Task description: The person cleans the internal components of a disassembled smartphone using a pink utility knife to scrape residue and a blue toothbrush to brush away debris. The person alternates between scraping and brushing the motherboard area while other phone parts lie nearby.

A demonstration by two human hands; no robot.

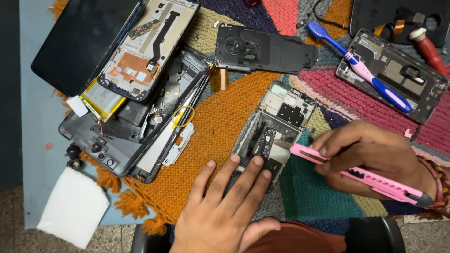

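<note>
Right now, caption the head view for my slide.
Left hand steadies an opened phone frame while right hand works a pink utility knife inside.

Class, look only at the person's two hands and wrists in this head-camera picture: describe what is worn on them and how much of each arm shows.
The left hand is bare: no ring, watch or sleeve shows, and only the hand and wrist are in view. The right hand is also bare of rings, but its wrist carries a bracelet of braided threads in red, pink and yellowish tones. No sleeve shows on either arm.
</note>
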